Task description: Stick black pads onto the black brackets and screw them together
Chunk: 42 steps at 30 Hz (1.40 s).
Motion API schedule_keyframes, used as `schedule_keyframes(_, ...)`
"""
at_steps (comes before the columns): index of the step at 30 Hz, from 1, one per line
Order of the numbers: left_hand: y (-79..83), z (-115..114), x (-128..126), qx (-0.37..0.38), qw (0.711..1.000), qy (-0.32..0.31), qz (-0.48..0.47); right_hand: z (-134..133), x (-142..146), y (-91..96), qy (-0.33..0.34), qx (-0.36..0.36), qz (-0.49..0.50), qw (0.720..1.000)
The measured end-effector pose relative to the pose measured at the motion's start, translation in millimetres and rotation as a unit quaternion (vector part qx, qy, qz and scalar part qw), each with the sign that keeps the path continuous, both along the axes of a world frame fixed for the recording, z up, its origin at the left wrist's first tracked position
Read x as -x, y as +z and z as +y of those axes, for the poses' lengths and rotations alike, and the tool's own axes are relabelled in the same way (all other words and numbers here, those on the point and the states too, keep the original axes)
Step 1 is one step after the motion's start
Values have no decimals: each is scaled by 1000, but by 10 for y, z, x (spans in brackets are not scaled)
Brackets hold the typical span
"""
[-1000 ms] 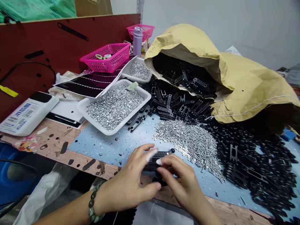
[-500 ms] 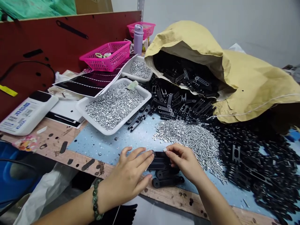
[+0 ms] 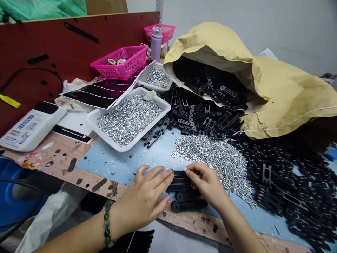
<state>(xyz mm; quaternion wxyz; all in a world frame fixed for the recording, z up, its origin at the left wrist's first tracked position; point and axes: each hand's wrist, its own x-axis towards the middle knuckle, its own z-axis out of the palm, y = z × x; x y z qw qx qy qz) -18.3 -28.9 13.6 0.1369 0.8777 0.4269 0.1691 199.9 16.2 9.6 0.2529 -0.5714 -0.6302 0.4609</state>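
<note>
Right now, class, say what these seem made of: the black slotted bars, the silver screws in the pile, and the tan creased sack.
The black slotted bars look like matt plastic or coated metal; the dull surface leaves it open. The silver screws seem plated steel, from their glint. The tan creased sack looks like kraft paper, softly folded.

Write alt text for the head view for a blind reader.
The left hand and right hand touch a stack of black brackets on a blue mat. Nearby lie a heap of silver screws and a white tray of nuts, with more brackets spilling from a tan paper sack.
</note>
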Motion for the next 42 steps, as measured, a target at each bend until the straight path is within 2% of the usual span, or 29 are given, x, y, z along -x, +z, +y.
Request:
schedule_keyframes(8, -16, 26, -98, -16, 1000, 17, -8, -20, -3, -15, 3, -3, -17, 1000)
schedule_keyframes(14, -36, 42, -139, -33, 999, 21, -9, 8, 75, 4, -3, -59, -108, 992)
schedule_keyframes(19, -39, 55, -109, 4, 999, 32, -40, -23, -3, 107, -24, -133, -259, 956)
schedule_keyframes(21, -62, 46, -82, 31, 997, 37, -60, -166, -113, 134, -40, -185, -258, 948)
schedule_keyframes(23, -110, 22, -78, 55, 996, 26, -68, -385, -203, 87, -58, -231, -216, 947)
schedule_keyframes(25, -175, -11, -122, 66, 996, 5, -62, -618, -217, -54, -75, -260, -207, 940)
schedule_keyframes(29, -292, -75, -319, 36, 997, 11, -70, -897, -8, -420, -54, -256, -239, 935)
schedule_keyframes(31, -312, -88, -404, 21, 996, 35, -85, -945, 116, -510, -64, -275, -233, 931)
schedule_keyframes(33, -300, -85, -447, 22, 994, 46, -96, -989, 193, -512, -41, -306, -217, 926)
schedule_keyframes(36, -250, -68, -458, 42, 993, 51, -97, -1058, 216, -437, 67, -344, -195, 916)
schedule_keyframes(38, -220, -60, -462, 44, 993, 56, -93, -1066, 187, -391, 105, -339, -212, 911)
schedule_keyframes(42, -202, -61, -496, 31, 994, 61, -89, -960, 100, -350, 50, -306, -261, 914)
